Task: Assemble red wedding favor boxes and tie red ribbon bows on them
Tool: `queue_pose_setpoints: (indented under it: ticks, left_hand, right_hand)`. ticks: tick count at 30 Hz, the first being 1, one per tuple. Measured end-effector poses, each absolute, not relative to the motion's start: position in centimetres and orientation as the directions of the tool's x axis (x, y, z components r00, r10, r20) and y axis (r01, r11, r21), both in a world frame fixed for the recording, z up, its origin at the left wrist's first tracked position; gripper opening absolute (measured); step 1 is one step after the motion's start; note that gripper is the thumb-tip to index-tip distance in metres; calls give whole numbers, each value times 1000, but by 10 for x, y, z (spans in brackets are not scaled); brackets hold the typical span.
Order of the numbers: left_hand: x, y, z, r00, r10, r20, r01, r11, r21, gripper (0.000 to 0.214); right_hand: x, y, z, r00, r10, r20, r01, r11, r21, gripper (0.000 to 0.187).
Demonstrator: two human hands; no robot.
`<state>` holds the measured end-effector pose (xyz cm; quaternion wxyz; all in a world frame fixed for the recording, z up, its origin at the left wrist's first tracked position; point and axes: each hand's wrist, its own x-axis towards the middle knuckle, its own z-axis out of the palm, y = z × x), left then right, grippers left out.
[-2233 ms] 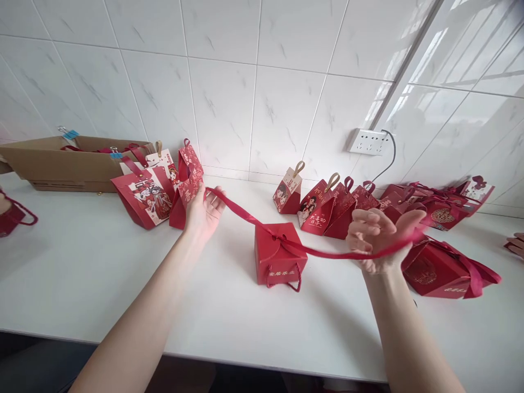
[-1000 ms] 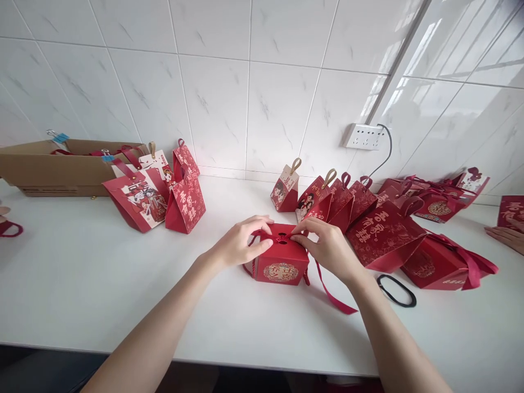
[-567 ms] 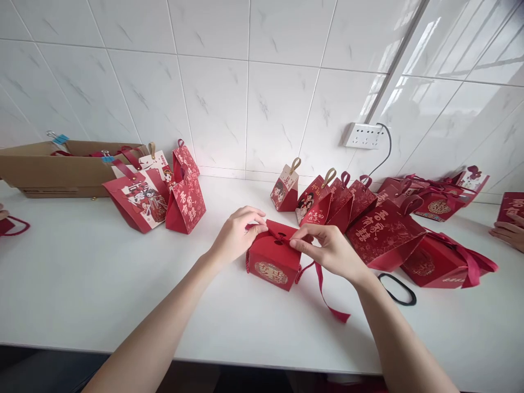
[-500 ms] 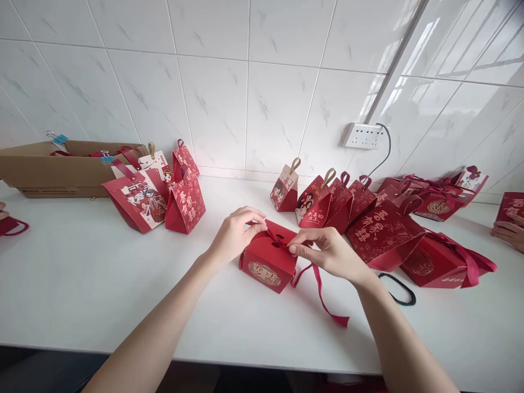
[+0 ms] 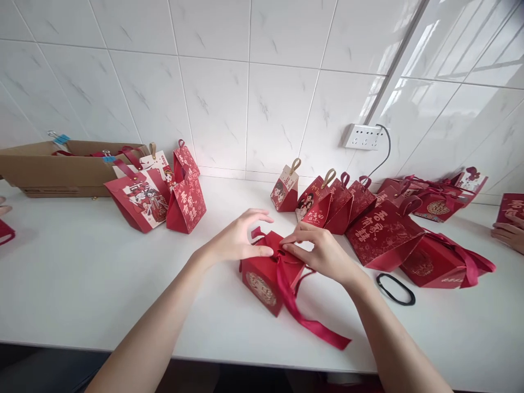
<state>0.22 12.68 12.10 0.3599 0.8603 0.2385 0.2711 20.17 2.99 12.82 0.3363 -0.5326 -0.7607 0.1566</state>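
Observation:
A red gift box (image 5: pixel 260 273) with a round gold emblem stands on the white table, turned at an angle. A dark pink ribbon (image 5: pixel 313 325) runs from the top of the box, down its front and onto the table. My left hand (image 5: pixel 239 240) is over the left of the box, thumb and fingers spread apart, the thumb tip close to the box top. The fingers of my right hand (image 5: pixel 317 248) are pinched at the knot area on the lid, on the ribbon; its exact grip there is partly hidden.
Several red gift boxes (image 5: pixel 382 232) stand at the right, with a black elastic loop (image 5: pixel 396 289) in front. More boxes (image 5: pixel 186 204) and a cardboard tray (image 5: pixel 77 177) are at the left. A socket strip (image 5: pixel 365 136) is on the tiled wall. Another person's hand (image 5: pixel 510 232) shows at the right edge.
My left hand has let go of the ribbon and opened. The box has turned slightly, and the ribbon now falls across its front. My right hand has shifted a little left.

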Motion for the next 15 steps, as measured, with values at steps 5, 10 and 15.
queue_pose_setpoints:
  ticks: [5, 10, 15]
  left_hand:
    - [3, 131, 115, 641, 631, 437, 243, -707, 664, 29]
    - [17, 123, 107, 419, 557, 717, 266, -830, 490, 13]
    - [13, 104, 122, 527, 639, 561, 322, -760, 564, 35]
  right_hand:
    - [198, 24, 130, -284, 892, 353, 730, 439, -524, 17]
    - [191, 23, 130, -278, 901, 334, 719, 425, -550, 12]
    - [185, 22, 131, -176, 948, 264, 740, 305, -600, 11]
